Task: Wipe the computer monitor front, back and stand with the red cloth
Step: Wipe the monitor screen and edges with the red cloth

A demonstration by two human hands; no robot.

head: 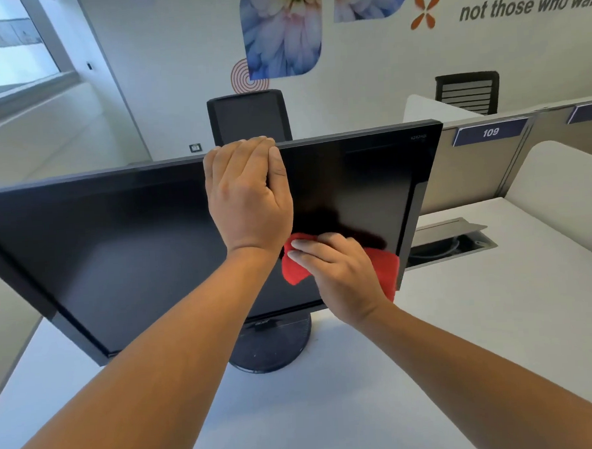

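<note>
A black computer monitor (135,253) stands on a round black stand (277,349) on the white desk, its dark screen facing me and tilted. My left hand (248,196) grips the monitor's top edge near the middle, fingers curled over the back. My right hand (338,273) presses the red cloth (384,264) flat against the lower right part of the screen, fingers fairly straight. Most of the cloth lies hidden under that hand. The monitor's back is out of sight.
The white desk (464,318) runs under and right of the monitor, with an open cable hatch (450,242) behind its right edge. Beige partitions with a "109" label (490,132) stand at the right. A black chair (249,118) sits behind the monitor.
</note>
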